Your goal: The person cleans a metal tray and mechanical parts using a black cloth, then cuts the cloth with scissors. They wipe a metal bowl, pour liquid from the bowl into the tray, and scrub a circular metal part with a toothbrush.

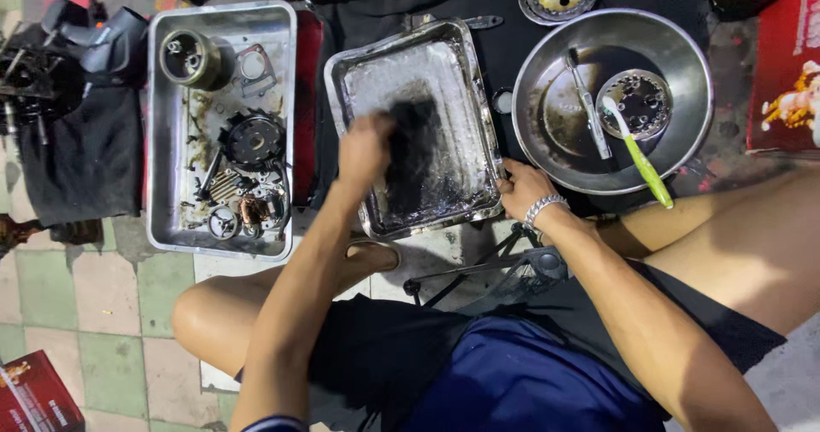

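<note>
The greasy steel tray point(468, 99) is being scrubbed with a dark rag point(414, 150), gripped in the closed left hand point(363, 148). The tray's near right corner is pinched by the right hand point(523, 189). Steady pressure is best kept there so nothing slides.

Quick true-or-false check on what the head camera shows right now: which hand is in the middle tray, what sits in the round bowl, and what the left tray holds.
1. The left hand presses a dark cloth inside the middle tray. True.
2. The right hand is inside the round bowl. False: it grips the middle tray's near right corner.
3. A green-handled toothbrush leans in the round bowl. True.
4. The left tray holds only liquid. False: it holds metal parts, including a toothed gear.
</note>
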